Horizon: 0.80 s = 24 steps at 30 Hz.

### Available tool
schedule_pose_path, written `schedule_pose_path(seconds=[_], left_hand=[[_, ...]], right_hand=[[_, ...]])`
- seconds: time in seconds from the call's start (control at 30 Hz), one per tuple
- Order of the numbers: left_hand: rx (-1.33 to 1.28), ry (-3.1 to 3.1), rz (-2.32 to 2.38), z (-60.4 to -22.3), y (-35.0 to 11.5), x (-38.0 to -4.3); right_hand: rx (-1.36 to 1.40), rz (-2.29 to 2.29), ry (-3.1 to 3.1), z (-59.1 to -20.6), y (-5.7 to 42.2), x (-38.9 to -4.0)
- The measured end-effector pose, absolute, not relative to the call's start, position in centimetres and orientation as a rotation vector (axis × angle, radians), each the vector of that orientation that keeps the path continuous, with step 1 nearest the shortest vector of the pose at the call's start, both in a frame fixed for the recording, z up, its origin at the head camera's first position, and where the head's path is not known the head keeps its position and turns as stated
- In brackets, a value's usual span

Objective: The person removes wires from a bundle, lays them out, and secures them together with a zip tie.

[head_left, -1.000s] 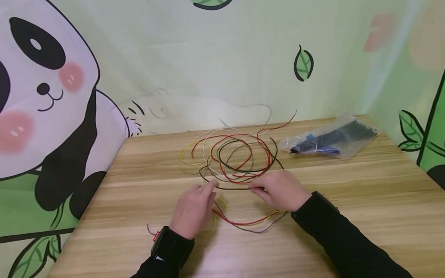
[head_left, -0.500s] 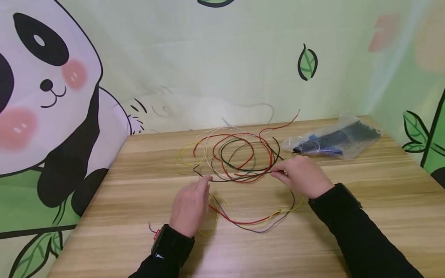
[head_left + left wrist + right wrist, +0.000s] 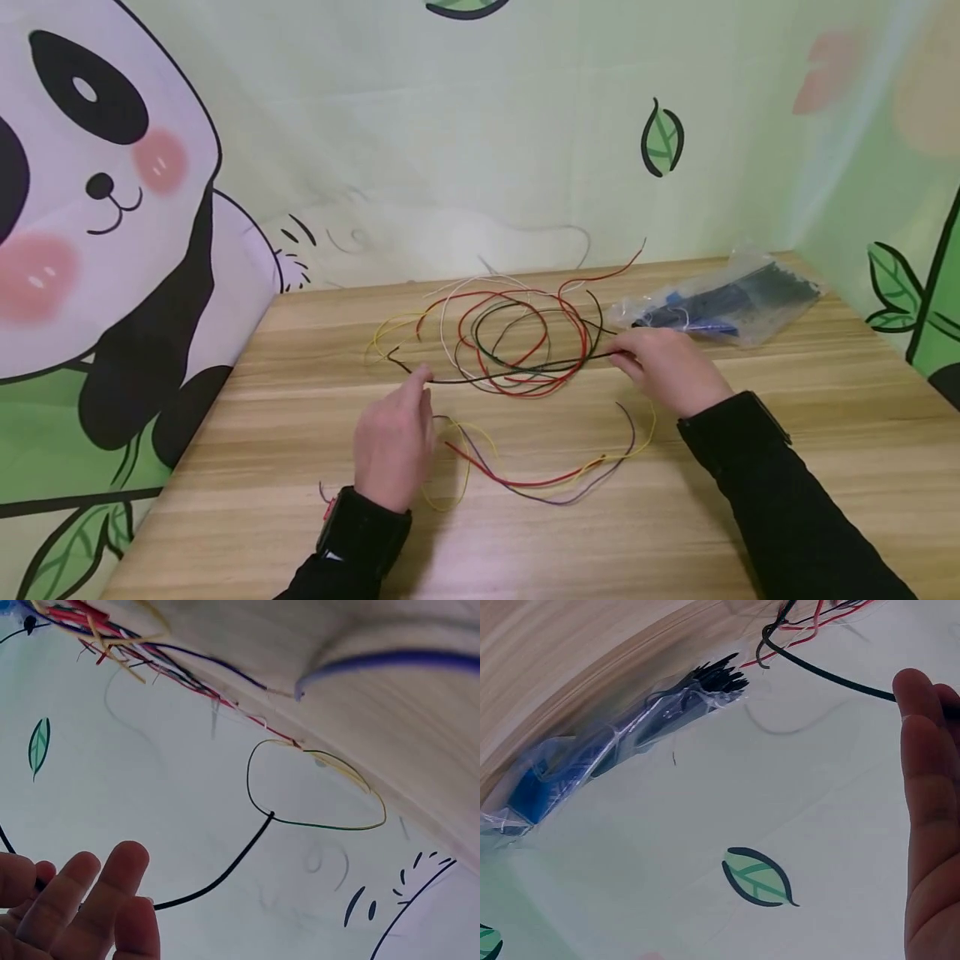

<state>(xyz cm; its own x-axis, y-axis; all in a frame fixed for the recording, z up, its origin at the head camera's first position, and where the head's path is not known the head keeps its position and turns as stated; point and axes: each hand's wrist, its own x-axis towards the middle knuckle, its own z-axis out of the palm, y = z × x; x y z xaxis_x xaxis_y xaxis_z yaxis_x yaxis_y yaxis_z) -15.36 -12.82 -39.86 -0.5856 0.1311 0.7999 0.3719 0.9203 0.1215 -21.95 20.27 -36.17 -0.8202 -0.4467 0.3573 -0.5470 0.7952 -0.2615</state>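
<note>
So there's one black wire (image 3: 459, 382) strung between two bare hands, running roughly sideways across the near part of a wire pile. The left hand (image 3: 393, 446) has it near one end, its grip pinching the wire at the fingertips, and a short crooked bit pokes out past them. The right hand (image 3: 670, 371) has its grip pinching the same wire farther along, thumb and fingertips together. In the left wrist view that loose end curves up with the backdrop behind it.

Right behind the wire is the pile itself, a messy tangle of coils (image 3: 544, 335) in red, black, white and so on, with a thin yellow loop (image 3: 384, 333) off its left side and a red tail sticking out at the back right.

Closer to the person, a separate little bunch lies between the arms: a purple wire (image 3: 551, 502), a short red wire (image 3: 517, 483) and a yellow wire (image 3: 467, 475), all crossing each other.

Back right there's a clear plastic bag (image 3: 720, 300) with a bundle of black strands and something blue inside. It's all on a wood-grain bench (image 3: 562, 550), with a pale green backdrop (image 3: 487, 125) behind showing a big cartoon panda (image 3: 168, 358) at left.
</note>
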Motion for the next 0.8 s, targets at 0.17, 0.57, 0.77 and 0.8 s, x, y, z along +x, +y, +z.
schedule_pose_path(seconds=[0.17,0.57,0.77,0.8], left_hand=[[-0.305,-2.179,-0.352,-39.1,-13.2,-15.3],[-0.168,-2.16,-0.402,-38.6,-14.4,-15.5],[-0.111,-2.188,-0.396,-38.6,-15.5,-15.5],[-0.089,-2.192,-0.392,-38.6,-15.8,-15.5]], right_hand=[[0.712,0.568,-2.68,-36.2,21.0,-22.4],[0.508,0.624,-2.666,-35.8,23.0,-22.6],[0.489,0.62,-2.554,-36.1,22.9,-22.9],[0.48,0.628,-2.539,-36.2,22.8,-22.8]])
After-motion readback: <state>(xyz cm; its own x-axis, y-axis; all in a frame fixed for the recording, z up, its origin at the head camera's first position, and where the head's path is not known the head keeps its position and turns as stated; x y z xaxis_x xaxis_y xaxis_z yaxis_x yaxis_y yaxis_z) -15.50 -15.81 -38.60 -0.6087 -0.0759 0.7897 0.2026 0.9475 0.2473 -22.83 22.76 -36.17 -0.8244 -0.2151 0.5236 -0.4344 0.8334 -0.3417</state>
